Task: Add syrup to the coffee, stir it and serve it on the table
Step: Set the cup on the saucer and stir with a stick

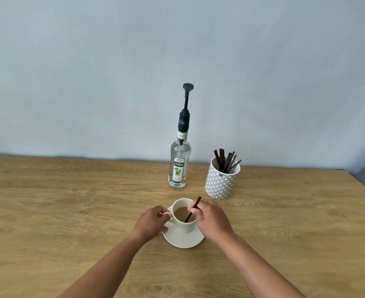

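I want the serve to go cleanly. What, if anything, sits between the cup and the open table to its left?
Nothing visible. The cup sits on its saucer; the syrup bottle and stirrer holder stand behind it, and the table to its left is bare.

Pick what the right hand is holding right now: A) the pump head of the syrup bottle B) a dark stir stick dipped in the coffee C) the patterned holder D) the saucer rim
B: the right hand pinches a dark stir stick whose lower end sits in the coffee in the cup, while the left hand is at the cup's handle; the syrup bottle stands untouched behind.
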